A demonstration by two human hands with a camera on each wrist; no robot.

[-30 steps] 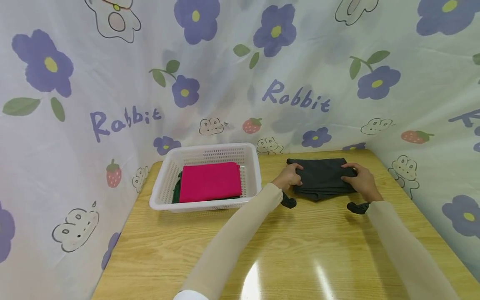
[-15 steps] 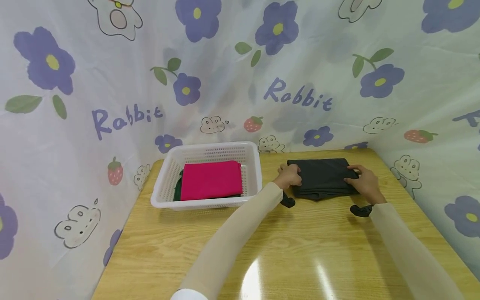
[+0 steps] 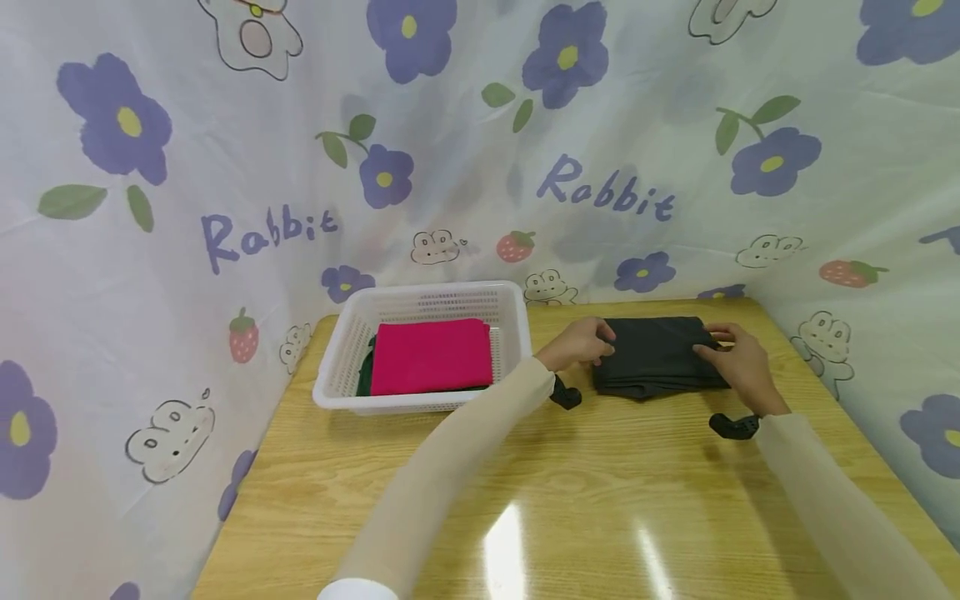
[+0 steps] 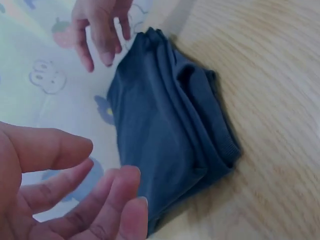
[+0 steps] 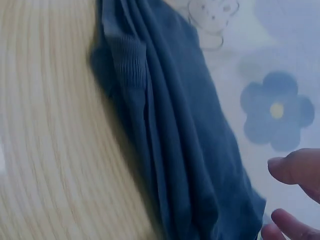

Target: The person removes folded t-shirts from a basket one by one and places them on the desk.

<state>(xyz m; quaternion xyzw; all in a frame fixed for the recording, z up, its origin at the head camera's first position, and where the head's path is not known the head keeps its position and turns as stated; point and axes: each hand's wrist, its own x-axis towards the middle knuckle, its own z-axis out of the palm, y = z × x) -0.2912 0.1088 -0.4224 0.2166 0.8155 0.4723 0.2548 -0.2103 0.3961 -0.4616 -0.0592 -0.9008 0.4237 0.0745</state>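
Observation:
A dark grey folded garment (image 3: 654, 354) lies on the wooden table at the back right, its layers stacked along the near side. A ribbed band (image 5: 131, 62) shows among those folds in the right wrist view. At its left end is my left hand (image 3: 579, 342), thumb and fingers apart with nothing between them; the left wrist view shows the fingers (image 4: 122, 190) loosely bent beside the cloth. My right hand (image 3: 742, 364) is over the right end, its thumb and fingers spread and holding nothing.
To the left stands a white perforated plastic basket (image 3: 416, 403). Inside it a folded red cloth (image 3: 432, 357) lies on top of a dark green one (image 3: 365, 377). A printed curtain (image 3: 465, 183) hangs behind the wooden table (image 3: 585, 500) and along its sides.
Both hands have let go of the folded garment's ends. The left hand has drawn back slightly to the left, the right slightly to the right. The head view has shifted a little.

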